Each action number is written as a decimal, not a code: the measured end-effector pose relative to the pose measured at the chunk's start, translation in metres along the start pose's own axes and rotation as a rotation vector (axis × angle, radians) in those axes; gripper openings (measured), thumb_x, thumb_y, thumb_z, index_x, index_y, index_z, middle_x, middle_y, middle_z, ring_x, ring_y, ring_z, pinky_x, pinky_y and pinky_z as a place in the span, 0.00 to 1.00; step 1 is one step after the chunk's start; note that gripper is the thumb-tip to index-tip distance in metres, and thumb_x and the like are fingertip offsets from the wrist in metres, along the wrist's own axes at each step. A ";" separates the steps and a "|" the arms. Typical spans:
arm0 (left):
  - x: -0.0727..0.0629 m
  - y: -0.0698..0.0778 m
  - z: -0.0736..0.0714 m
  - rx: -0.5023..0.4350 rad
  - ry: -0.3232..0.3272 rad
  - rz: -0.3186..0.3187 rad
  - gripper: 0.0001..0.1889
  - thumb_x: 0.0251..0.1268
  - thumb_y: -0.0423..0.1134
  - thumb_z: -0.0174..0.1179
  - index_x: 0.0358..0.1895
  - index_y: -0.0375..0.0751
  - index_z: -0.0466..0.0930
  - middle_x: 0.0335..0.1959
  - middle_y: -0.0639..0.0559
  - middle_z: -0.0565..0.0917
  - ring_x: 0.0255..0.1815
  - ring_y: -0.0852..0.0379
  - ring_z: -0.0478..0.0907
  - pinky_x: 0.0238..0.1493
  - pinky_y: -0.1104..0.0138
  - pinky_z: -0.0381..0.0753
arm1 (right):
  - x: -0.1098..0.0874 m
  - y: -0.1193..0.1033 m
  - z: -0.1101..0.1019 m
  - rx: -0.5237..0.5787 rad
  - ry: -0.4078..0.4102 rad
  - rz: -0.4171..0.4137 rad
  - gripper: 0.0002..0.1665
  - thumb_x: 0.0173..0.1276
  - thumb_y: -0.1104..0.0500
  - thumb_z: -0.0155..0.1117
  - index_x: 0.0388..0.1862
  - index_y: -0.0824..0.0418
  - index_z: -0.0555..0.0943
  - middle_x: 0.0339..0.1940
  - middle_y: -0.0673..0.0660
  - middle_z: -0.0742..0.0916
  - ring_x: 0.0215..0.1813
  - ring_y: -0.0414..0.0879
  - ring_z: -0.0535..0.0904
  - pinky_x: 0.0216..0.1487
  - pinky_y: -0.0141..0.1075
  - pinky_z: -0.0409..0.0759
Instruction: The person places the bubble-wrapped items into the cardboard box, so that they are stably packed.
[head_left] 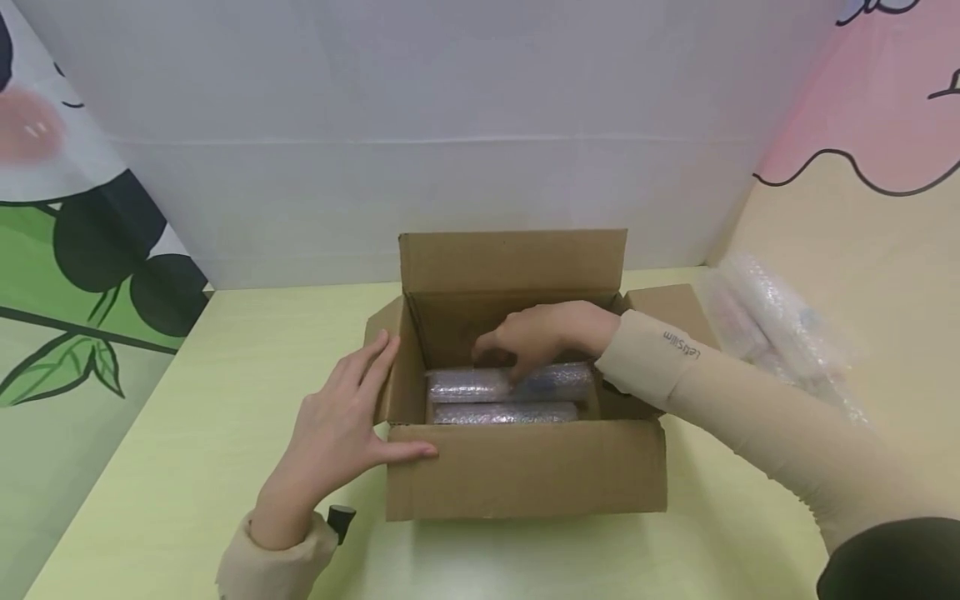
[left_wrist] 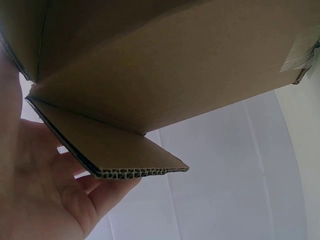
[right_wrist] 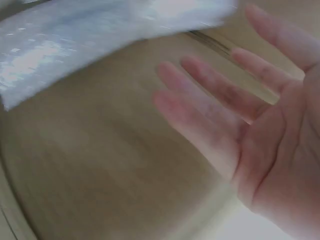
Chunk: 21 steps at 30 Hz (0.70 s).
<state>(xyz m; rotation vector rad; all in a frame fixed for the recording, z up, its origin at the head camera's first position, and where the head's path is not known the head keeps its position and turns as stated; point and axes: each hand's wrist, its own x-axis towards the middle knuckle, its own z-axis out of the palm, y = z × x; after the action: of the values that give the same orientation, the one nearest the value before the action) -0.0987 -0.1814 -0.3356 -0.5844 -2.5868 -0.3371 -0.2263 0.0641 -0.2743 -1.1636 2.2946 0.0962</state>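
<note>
Nearest, the box is steadied by the left hand (head_left: 337,425): its fingers are laid along the left flap (head_left: 390,317), and its thumb is stretched out over the front flap (head_left: 525,475). One cardboard box (head_left: 456,325) is seen on the table (head_left: 225,375), with four flaps folded outward.

Inside it, two rows of bubble wrap can be counted, a front package (head_left: 502,413) and a rear package (head_left: 465,385); whether more are hidden below cannot be told. Above them the right hand (head_left: 536,337) is held with fingers parted and palm bare; nothing is gripped, and in the right wrist view a gap is shown between fingertips and wrap.

The step in hand is judged to be the placing or lifting of packages within the box; which of the two cannot be settled. If a package is to be shifted, the right fingers must be curled round it while the wall is braced by the left.

Farther off to the right, more wrapped packages (head_left: 787,308) are heaped; at least two are made out, but an exact count is prevented by blur.
</note>
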 end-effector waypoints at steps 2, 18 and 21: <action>0.000 0.000 0.000 -0.006 -0.004 -0.004 0.64 0.32 0.82 0.59 0.73 0.42 0.61 0.70 0.40 0.69 0.61 0.41 0.73 0.17 0.65 0.73 | -0.012 -0.001 -0.009 0.029 0.010 -0.033 0.37 0.67 0.52 0.65 0.73 0.48 0.64 0.64 0.55 0.80 0.63 0.48 0.77 0.62 0.46 0.75; 0.000 -0.002 0.001 0.010 0.002 0.007 0.59 0.36 0.83 0.55 0.72 0.47 0.63 0.70 0.39 0.69 0.59 0.40 0.74 0.14 0.69 0.67 | -0.123 0.027 -0.059 0.284 0.435 -0.065 0.33 0.70 0.59 0.61 0.72 0.50 0.66 0.61 0.58 0.81 0.62 0.53 0.78 0.61 0.48 0.77; 0.001 -0.002 0.002 0.014 0.002 0.010 0.59 0.37 0.84 0.54 0.72 0.46 0.64 0.70 0.39 0.69 0.59 0.40 0.75 0.14 0.69 0.67 | -0.140 0.040 -0.059 0.314 0.491 -0.010 0.32 0.71 0.57 0.61 0.72 0.45 0.65 0.61 0.57 0.80 0.63 0.52 0.78 0.61 0.49 0.77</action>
<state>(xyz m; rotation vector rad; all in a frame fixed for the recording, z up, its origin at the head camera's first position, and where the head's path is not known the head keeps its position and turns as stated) -0.1008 -0.1828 -0.3370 -0.5915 -2.5810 -0.3165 -0.2176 0.1724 -0.1609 -1.1208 2.5908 -0.5950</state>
